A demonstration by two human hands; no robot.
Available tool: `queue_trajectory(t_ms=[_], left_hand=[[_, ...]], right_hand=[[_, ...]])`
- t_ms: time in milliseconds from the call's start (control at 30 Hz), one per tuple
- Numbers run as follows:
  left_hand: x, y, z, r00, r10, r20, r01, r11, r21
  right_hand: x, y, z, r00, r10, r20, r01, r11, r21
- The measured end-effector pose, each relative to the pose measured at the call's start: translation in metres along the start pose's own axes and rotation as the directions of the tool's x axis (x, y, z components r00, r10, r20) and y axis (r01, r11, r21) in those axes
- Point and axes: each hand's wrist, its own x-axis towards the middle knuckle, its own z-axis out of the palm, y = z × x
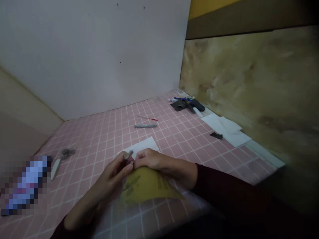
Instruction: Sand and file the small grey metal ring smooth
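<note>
Small greyish piece (128,154), just one, is pinched in the left hand (115,172); the right hand (151,159) bunches beside it, hold unclear, above one dark-marked yellow sheet (147,186).

Pink-tiled tabletop (99,132): yellow sheet (149,186) nr frt, grey rod (145,126) mid, red stick (153,119) behind, blk scrap (216,135), white sheets (221,127) R.

Dim light covers a pale-grey wall (87,49) at upper left, a mottled yellow-brown panel (254,79) at right, a pink white-gridded desk (92,136) below.
</note>
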Motion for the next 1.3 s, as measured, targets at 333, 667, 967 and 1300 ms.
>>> queue_trajectory(t_ms=[333, 667, 967, 1300], left_hand=[[0.003, -0.004, -0.002, 0.999, -0.001, -0.043, 0.004, 0.996, 0.085], [0.005, -0.009, -0.001, 0.996, -0.084, -0.03, 0.082, 0.995, -0.05], [0.003, -0.001, 0.001, 1.0, -0.012, -0.021, 0.012, 1.0, 0.029], [0.0, 0.0, -0.003, 1.0, 0.026, -0.003, -0.026, 0.995, 0.097]], right_hand=[[-0.013, -0.017, -0.001, 0.995, -0.077, -0.069, 0.069, 0.991, -0.117], [-0.015, -0.012, 0.001, 0.903, -0.421, -0.083, 0.334, 0.812, -0.479], [-0.012, -0.014, 0.0, 0.991, -0.114, -0.069, 0.1, 0.979, -0.18], [-0.006, -0.009, 0.0, 0.999, -0.03, -0.022, 0.029, 0.998, -0.05]])
